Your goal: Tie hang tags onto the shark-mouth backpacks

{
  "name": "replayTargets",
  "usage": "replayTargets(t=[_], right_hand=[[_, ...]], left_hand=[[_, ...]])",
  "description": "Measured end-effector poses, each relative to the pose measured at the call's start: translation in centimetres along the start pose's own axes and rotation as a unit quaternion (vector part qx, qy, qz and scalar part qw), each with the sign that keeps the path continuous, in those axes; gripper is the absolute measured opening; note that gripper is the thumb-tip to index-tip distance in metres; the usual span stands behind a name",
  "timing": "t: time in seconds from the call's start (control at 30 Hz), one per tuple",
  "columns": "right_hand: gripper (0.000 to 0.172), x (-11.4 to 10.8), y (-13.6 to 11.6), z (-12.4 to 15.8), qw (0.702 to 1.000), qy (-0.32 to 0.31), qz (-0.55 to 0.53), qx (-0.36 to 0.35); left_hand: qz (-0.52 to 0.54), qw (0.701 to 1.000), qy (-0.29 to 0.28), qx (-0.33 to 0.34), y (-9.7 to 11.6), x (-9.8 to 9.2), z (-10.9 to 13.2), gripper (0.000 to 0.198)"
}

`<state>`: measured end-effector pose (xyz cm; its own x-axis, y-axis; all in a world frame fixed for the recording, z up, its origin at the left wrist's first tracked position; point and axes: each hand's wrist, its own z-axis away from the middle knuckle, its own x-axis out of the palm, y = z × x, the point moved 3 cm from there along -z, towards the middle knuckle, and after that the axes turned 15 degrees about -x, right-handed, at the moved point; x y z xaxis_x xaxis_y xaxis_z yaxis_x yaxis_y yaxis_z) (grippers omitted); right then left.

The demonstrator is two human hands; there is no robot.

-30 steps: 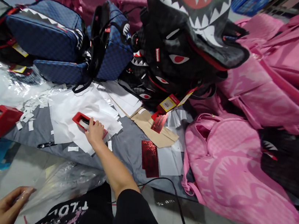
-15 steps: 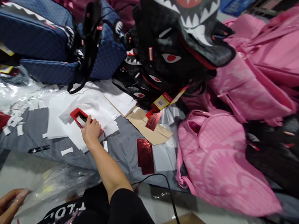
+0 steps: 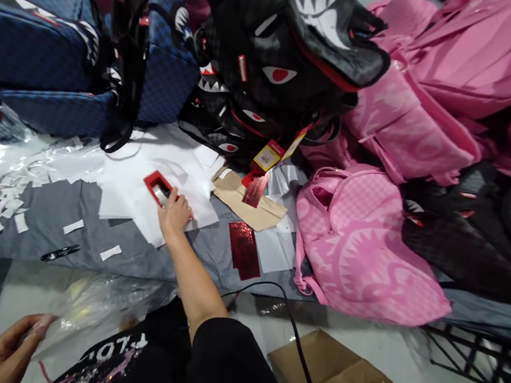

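barely shifted: right hand [image 3: 175, 214] still grips tape dispenser [image 3: 160, 186].

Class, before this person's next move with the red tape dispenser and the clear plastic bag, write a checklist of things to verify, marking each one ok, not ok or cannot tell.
1. Right hand on the red tape dispenser: ok, fingers rest on it.
2. Dispenser lifted off the white paper: not ok, it lies on the sheet.
3. Left hand holding the clear plastic bag: ok, it grips the bag's edge.
4. Tape left on the roll: cannot tell, too small.
5. Black cable clear of the right arm: ok, it runs beside it.
6. Bag open: cannot tell, crumpled.
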<state>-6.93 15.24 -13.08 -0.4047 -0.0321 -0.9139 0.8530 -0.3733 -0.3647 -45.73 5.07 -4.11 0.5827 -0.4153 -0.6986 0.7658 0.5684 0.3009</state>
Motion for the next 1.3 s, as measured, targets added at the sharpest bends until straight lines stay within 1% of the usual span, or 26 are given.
replayTargets(t=[0.13,0.27,0.37,0.47,0.53,0.6,0.7,0.8,0.87,0.93,1.03,1.1,1.17,1.2,1.23,1.27,1.3], right_hand=[[0.066,-1.5,3.6,1.2,0.999,0.006,0.020,0.043],[0.068,-2.4,7.5,1.8,0.994,0.024,0.042,0.103],[0.071,-3.1,9.6,1.6,0.988,0.033,0.060,0.140],[0.074,-3.5,10.4,0.9,0.984,0.026,0.059,0.165],[0.074,-3.4,10.0,0.1,0.984,0.013,0.052,0.171],[0.073,-3.0,8.9,-1.0,0.986,0.001,0.048,0.160],[0.075,-1.9,6.1,-2.6,0.992,0.002,0.038,0.124],[0.070,-0.6,2.8,-4.2,0.995,0.005,0.024,0.092],[0.070,0.2,1.0,-5.2,0.997,0.008,0.014,0.071],[0.071,0.7,-0.5,-6.1,0.999,0.020,0.002,0.047],[0.076,0.6,-2.0,-6.5,0.999,0.026,-0.023,0.030],[0.082,-0.2,-2.3,-6.0,0.999,0.034,-0.043,0.000],[0.081,-1.6,-1.5,-5.0,0.995,0.066,-0.047,-0.061],[0.076,-2.5,-0.3,-4.3,0.992,0.086,-0.039,-0.084],[0.070,-3.2,1.6,-3.5,0.991,0.102,-0.025,-0.088],[0.066,-3.9,4.2,-2.7,0.992,0.107,-0.007,-0.064],[0.063,-4.4,7.2,-1.8,0.994,0.104,0.011,-0.017]], left_hand=[[0.009,1.000,0.003,0.011,1.7,0.7,1.8,0.059],[0.062,0.998,-0.030,0.014,3.0,1.5,2.8,0.055],[0.104,0.994,-0.041,-0.006,2.9,1.5,3.2,0.053],[0.125,0.991,-0.038,-0.031,2.1,1.5,3.4,0.054],[0.126,0.991,-0.030,-0.041,1.5,1.5,3.5,0.053],[0.123,0.991,-0.023,-0.045,1.2,1.4,3.6,0.052],[0.109,0.993,-0.021,-0.047,0.9,1.1,3.7,0.051],[0.082,0.995,-0.003,-0.056,0.9,0.5,3.8,0.049],[0.061,0.996,0.013,-0.067,1.0,0.1,3.8,0.049],[0.040,0.996,0.015,-0.080,1.4,-0.2,3.7,0.051],[0.009,0.996,0.002,-0.092,2.2,-0.2,3.4,0.055],[-0.015,0.995,0.000,-0.095,2.7,-0.1,3.2,0.057],[-0.033,0.996,0.000,-0.083,2.9,0.0,2.8,0.058],[-0.040,0.996,0.003,-0.074,2.9,0.0,2.5,0.058],[-0.048,0.997,0.006,-0.064,2.8,0.1,2.2,0.058],[-0.054,0.997,0.010,-0.054,2.7,0.1,1.9,0.058],[-0.059,0.997,0.009,-0.047,2.4,0.2,1.5,0.058]])
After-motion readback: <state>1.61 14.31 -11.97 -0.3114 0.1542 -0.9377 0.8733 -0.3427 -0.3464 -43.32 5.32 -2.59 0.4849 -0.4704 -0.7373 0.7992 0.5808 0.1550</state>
